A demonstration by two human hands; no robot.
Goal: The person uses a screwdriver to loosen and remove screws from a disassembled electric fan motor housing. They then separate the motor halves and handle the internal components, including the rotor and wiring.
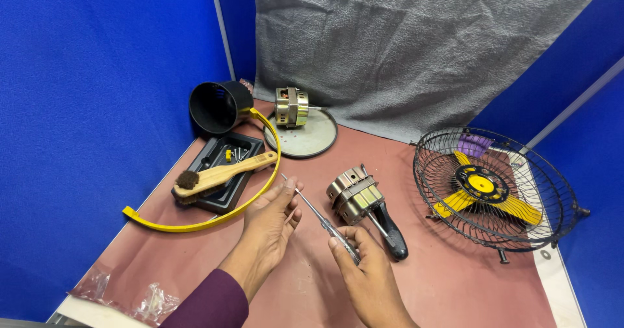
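My right hand (365, 267) grips the clear handle of a thin screwdriver (318, 217), which slants up to the left. My left hand (272, 223) pinches the shaft near its tip between thumb and fingers. Just to the right of the hands lies a metal fan motor (353, 195) on the maroon table (448, 282), next to a black-handled screwdriver (390, 230).
A black tray (224, 203) with screws carries a wooden brush (218, 175). A yellow curved band (221, 216) loops around the tray. A black cup-shaped cover (218, 107), a second motor (292, 107) on a round grey plate (312, 143), a wire fan guard (426, 172) with yellow blades, and plastic bags (127, 295) lie about.
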